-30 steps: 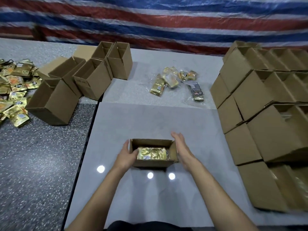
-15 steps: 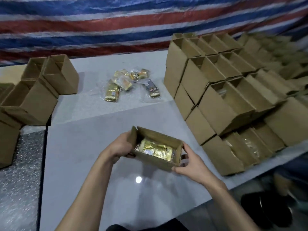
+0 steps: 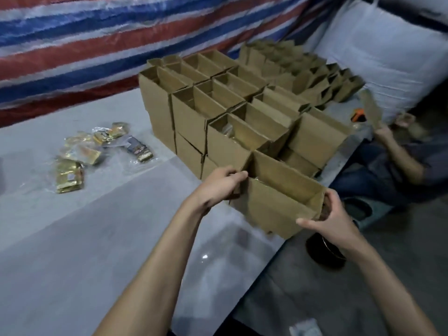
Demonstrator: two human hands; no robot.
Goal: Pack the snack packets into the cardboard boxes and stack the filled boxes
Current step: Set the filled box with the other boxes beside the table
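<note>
The left hand (image 3: 219, 184) curls its fingers over the left corner of a cardboard box (image 3: 274, 204), and the right hand (image 3: 333, 220) grips the opposite end, thumb on the front wall. The box, plain matte brown board, rectangular and open-topped, is held tilted at the right edge of the smooth grey table (image 3: 72, 238). At twelve o'clock from it stands a stack of like open boxes (image 3: 194, 117); at nine o'clock lie crinkled gold foil snack packets (image 3: 69, 175) in clear wrap.
</note>
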